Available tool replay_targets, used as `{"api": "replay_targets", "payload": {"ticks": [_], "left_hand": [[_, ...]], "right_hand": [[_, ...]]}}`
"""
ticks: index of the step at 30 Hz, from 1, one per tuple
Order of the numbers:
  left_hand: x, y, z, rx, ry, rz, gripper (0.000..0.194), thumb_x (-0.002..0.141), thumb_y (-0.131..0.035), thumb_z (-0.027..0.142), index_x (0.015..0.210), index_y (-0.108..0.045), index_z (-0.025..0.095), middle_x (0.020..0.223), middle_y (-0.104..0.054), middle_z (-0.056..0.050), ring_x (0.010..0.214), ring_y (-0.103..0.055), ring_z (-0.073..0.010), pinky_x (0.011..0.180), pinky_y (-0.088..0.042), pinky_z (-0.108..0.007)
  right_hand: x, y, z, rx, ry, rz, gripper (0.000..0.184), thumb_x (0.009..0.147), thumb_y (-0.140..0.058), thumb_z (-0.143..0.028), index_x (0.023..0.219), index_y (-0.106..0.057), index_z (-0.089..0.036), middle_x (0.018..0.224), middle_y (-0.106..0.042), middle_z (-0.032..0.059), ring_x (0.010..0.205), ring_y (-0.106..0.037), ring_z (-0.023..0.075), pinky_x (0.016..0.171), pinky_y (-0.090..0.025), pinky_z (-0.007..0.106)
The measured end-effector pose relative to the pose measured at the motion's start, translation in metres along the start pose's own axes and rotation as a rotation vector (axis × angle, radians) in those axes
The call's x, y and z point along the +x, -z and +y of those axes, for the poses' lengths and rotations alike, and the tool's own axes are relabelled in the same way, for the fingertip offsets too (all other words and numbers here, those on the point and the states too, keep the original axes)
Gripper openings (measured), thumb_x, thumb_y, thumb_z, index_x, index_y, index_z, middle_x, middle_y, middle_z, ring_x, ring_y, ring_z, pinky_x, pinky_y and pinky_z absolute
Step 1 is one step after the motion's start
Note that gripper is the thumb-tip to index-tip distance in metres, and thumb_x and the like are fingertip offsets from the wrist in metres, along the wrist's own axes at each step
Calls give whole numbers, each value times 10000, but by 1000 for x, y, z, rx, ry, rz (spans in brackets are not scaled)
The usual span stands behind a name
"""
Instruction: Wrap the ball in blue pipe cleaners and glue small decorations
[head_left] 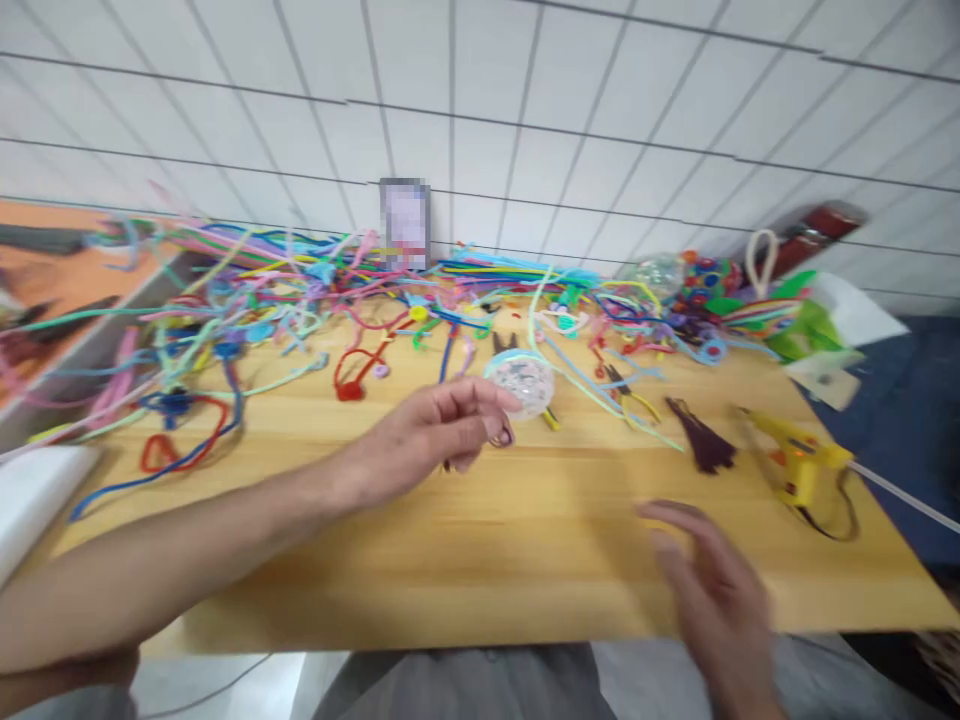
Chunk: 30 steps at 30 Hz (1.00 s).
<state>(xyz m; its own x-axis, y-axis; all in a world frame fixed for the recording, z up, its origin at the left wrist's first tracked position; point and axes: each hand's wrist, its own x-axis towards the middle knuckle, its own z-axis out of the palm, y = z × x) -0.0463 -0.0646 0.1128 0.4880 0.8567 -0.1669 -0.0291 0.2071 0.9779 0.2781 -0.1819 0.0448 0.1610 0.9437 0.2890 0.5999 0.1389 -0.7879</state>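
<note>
My left hand reaches over the middle of the table, its fingers closed in a pinch. At its fingertips is a small dark purple curled piece, too blurred to name exactly. Just beyond them stands a clear round container with small bits showing in it. My right hand hovers above the front right of the table, thumb and fingers apart and nothing between them. A bundle of dark purple strips lies beyond the right hand.
A yellow glue gun with a cord lies at the right edge. Yellow-handled pliers lie right of centre. Many coloured pipe cleaners are heaped along the wall. Red and blue pipe cleaners lie at left.
</note>
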Motion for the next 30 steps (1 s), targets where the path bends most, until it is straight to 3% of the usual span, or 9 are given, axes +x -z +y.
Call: {"api": "replay_targets", "payload": {"ticks": [3,7,10,15,19,23,26,30], "left_hand": [[8,-42,-30,-154,110,-68,304,869,-786,386,1112,-715,218,945,-759,-37,715,-641,-117,628,-460,-245],[18,-78,-53,-306,136,-51,305,836,-820,399,1064,-736,213,1024,-792,-58,975,-725,-190,896,-545,-335],[21,-91,-56,-388,123,-66,259,855,-803,384,1043,-762,211,1089,-793,-66,1092,-718,-206,1030,-522,-365],[26,-98,-57,-470,165,-68,263,841,-813,367,1038,-761,200,1033,-793,-60,992,-718,-180,948,-541,-334],[35,-97,-66,-347,120,-1,261,849,-789,365,1053,-750,207,990,-781,-42,904,-687,-159,895,-532,-326],[45,-96,-78,-294,109,-30,320,842,-790,419,1071,-730,203,1080,-785,-64,999,-693,-180,910,-526,-329],[49,-96,-88,-267,187,-101,413,813,-815,478,1092,-699,196,1074,-770,-73,1000,-698,-192,859,-532,-320],[48,-93,-101,-168,248,-199,460,786,-810,562,987,-664,175,890,-700,-30,826,-656,-165,751,-520,-294]], "right_hand": [[-2,-38,-28,189,33,-200,171,968,-682,-366,1118,-741,-311,1099,-753,50,1031,-725,256,912,-597,386],[5,-65,-38,329,-6,-62,302,969,-692,-397,1245,-650,-281,1182,-711,69,1120,-680,246,989,-564,399],[4,-70,-32,331,-38,11,395,924,-746,-403,1275,-620,-276,1214,-695,80,1130,-668,247,991,-563,402],[0,-71,-21,424,-163,-69,309,945,-723,-422,1203,-648,-269,1056,-738,50,930,-725,215,825,-620,365],[0,-61,-13,412,-223,-45,223,945,-723,-452,1060,-723,-261,909,-752,29,723,-704,189,639,-612,324],[0,-39,-3,311,-274,-24,208,944,-727,-436,958,-755,-231,709,-687,-12,515,-597,134,491,-529,264],[6,-13,3,145,-234,44,200,929,-725,-419,907,-765,-224,719,-689,-4,581,-610,141,520,-512,255],[29,25,8,-93,-162,161,205,905,-713,-416,844,-756,-225,754,-711,5,656,-626,162,613,-524,285]]}}
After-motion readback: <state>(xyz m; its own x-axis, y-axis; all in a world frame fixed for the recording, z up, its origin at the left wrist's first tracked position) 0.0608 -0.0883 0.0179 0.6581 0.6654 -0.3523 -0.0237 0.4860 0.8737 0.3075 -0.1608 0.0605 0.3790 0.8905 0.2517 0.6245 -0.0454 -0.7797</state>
